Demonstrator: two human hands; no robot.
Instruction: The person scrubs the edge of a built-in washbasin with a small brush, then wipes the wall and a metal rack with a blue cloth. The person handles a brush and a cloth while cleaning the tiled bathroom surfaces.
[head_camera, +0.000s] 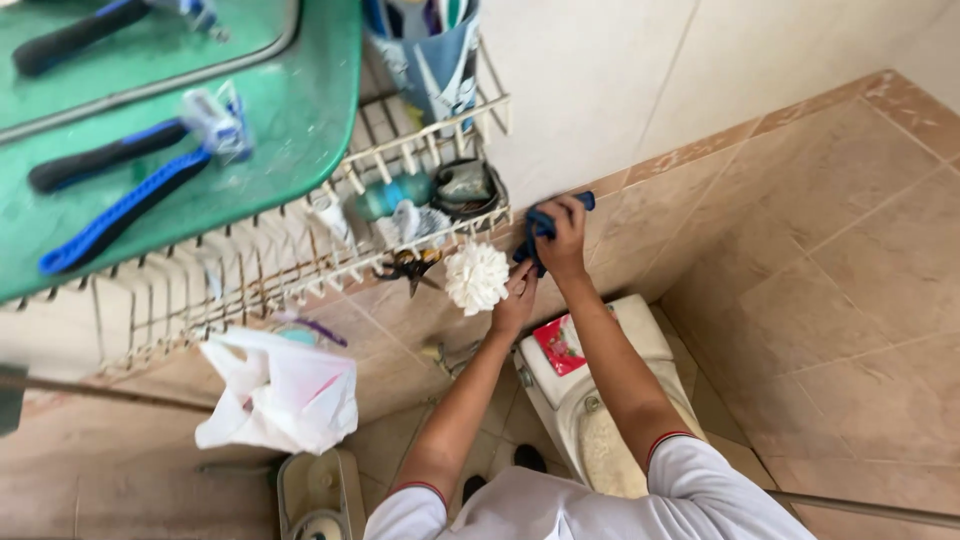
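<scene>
- Pressing a blue cloth (545, 228) against the tiled wall (760, 190), your right hand (562, 240) is clenched around it, just beside the right end of the white wire rack (400, 160); the flat grip suits wiping the tile there.
- Reaching up beside it, your left hand (515, 300) touches the white mesh bath sponge (477, 277) that hangs under the rack's lower right corner, apparently to keep it off the wall; whether the fingers close on it, I cannot tell.
- The rack holds a blue patterned cup (430, 50) at its upper edge with several brush-like handles standing in it, and a dark round container (465, 187) and a small teal bottle (385, 197) along its front edge.
- A green shelf (300, 110) at the rack's left carries razors with blue and black handles (120, 205).
- A white plastic bag (280, 395) hangs below the rack's left part; its contents are hidden.
- A red packet (558, 345) lies on the toilet tank lid (640, 325) beneath your forearms.
</scene>
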